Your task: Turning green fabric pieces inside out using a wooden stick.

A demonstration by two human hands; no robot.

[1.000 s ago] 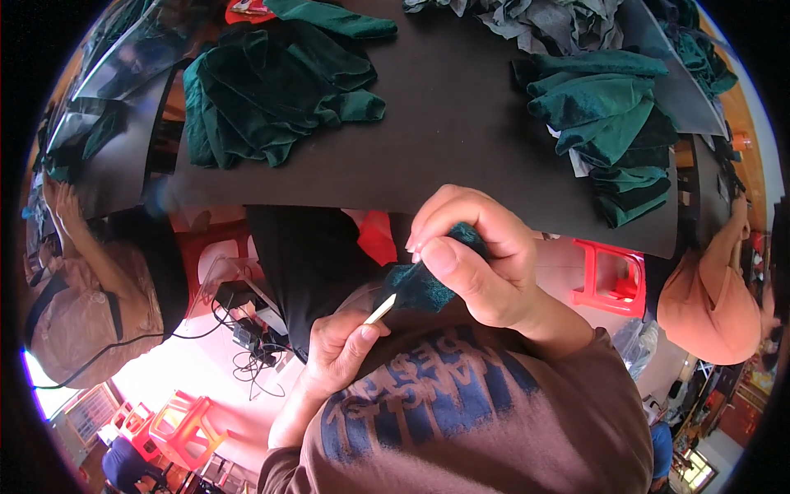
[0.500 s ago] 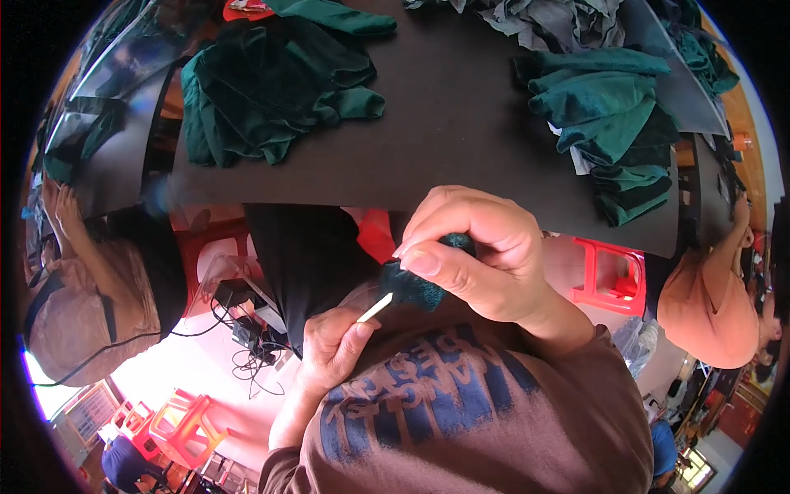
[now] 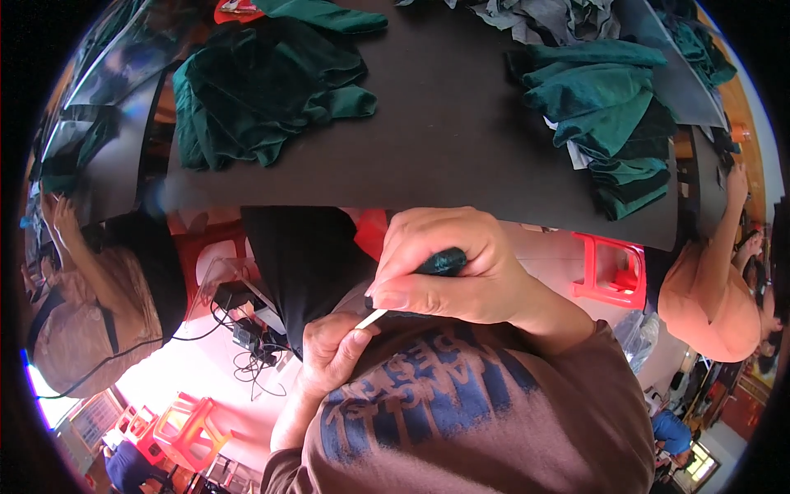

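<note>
Just off the table's near edge, my right hand (image 3: pixel 453 263) is closed around a small dark green velvet piece (image 3: pixel 443 262), which bulges out between the fingers and palm. Below and left of it, my left hand (image 3: pixel 336 350) pinches a thin pale stick (image 3: pixel 369 319) between thumb and forefinger. The stick slants up toward the right fingertips, and its far end meets the velvet there. The right thumb and fingers hide most of the velvet piece, so its exact shape cannot be made out.
Dark green velvet cloth (image 3: pixel 263 90) is heaped on the dark table (image 3: pixel 436 140) at left, with a folded green stack (image 3: pixel 592 99) at right. Grey scraps (image 3: pixel 551 18) lie at the back. Red stools (image 3: pixel 609 276) and a tangle of black cables (image 3: pixel 251 333) are below. Co-workers sit on both sides.
My right hand has moved left and down with the velvet piece, bringing it onto the stick's tip. My left hand has stayed nearly where it was.
</note>
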